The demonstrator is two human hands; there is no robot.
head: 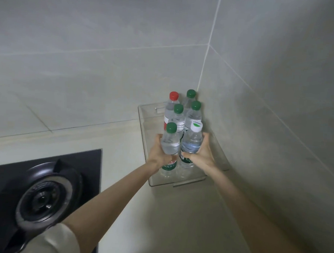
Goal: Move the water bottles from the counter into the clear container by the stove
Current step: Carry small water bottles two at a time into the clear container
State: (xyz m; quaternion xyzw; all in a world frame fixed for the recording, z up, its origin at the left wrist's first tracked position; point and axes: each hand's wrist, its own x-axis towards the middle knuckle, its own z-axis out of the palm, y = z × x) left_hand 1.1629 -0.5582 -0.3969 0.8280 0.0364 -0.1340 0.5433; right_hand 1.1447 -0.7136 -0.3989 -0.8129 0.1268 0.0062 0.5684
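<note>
Where the worktop [177,214] runs right of the stove [42,199], both hands hold bottles in the clear container [198,181].
The left hand [159,155] has its fingers [158,139] wrapped round a green-capped bottle [170,144], and the right hand [199,157] grips a white-capped bottle [193,141] at the near end. Four more stand upright behind, one of them a red-capped bottle [172,109].

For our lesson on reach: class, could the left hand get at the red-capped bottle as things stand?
Probably not: the left hand is full, gripping the front green-capped bottle, and the red-capped bottle stands behind it.
</note>
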